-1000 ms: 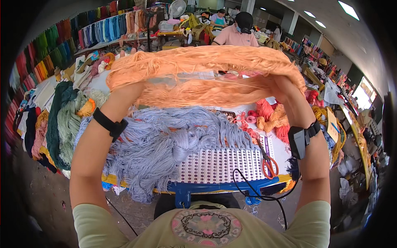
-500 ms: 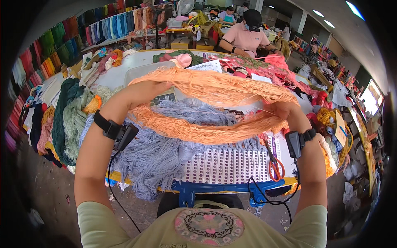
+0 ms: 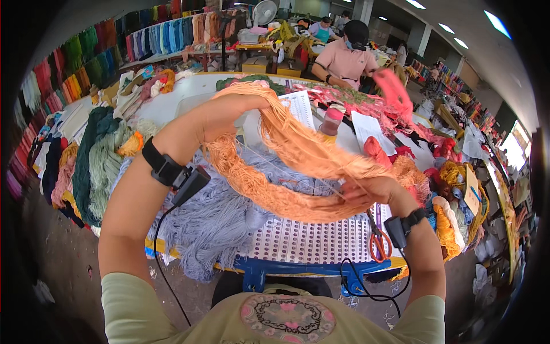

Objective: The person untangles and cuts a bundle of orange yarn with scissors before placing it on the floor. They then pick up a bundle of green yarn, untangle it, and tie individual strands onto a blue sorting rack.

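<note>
Orange skein (image 3: 303, 147): slants rightward-down, formerly level
Left hand (image 3: 245, 107): higher; fingers' hold unclear
Right hand (image 3: 371, 189): lower, fingers gripping skein

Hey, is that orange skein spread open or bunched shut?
Spread open: the orange skein forms a loop between the left hand and right hand, with blue yarn visible through its middle.

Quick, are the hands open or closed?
Left hand: supporting the looped orange yarn skein; fingers hidden, can't tell.
Right hand: closed on the same skein.
</note>
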A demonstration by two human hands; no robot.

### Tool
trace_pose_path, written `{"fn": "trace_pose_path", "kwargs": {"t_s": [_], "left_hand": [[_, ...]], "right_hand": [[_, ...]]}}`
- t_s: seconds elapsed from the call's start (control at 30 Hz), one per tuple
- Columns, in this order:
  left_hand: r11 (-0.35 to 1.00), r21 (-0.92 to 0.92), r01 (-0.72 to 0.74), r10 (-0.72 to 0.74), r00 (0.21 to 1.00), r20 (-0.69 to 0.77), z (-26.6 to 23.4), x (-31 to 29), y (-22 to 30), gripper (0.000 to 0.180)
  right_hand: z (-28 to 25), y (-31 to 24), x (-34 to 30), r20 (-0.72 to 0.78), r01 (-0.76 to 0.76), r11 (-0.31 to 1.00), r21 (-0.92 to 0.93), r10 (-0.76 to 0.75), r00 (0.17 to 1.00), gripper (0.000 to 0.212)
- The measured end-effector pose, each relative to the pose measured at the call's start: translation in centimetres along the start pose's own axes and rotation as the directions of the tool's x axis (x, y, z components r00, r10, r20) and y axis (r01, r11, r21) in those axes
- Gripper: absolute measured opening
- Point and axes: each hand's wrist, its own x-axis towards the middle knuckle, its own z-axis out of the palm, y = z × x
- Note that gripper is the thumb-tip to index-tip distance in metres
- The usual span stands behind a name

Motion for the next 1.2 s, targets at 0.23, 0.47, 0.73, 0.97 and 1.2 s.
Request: {"fn": "trace_pose_path", "kwargs": {"t_s": [0.23,0.47,0.73,0.97,1.2], "left_hand": [[0.514,0.741,-0.433,0.505,0.850,0.146,5.4,1.0,1.1,0.033],[0.238,0.758,-0.608,0.695,0.652,0.304,8.4,0.8,1.4,0.042],[0.421,0.884,-0.204,-0.040,0.969,0.243,5.5,1.7,-1.3,0.082],[0.942,0.326,-0.086,0.001,0.968,0.253,6.9,-0.3,1.2,0.087],[0.959,-0.126,-0.253,0.274,0.943,0.188,8.4,1.3,-1.0,0.092]], "right_hand": [[6.6,-4.8,-4.3,0.175,0.521,0.594,-0.613,-0.541,0.822,0.053],[13.0,-5.5,-2.7,-0.161,0.866,0.270,-0.421,-0.962,0.221,0.047],[9.4,-8.5,-6.9,-0.062,0.538,0.838,0.092,-0.534,0.843,0.038],[8.2,-8.0,-6.4,-0.126,0.513,0.852,0.102,-0.501,0.856,0.039],[7.1,-6.9,-5.9,-0.068,0.516,0.832,0.204,-0.514,0.855,0.046]]}}
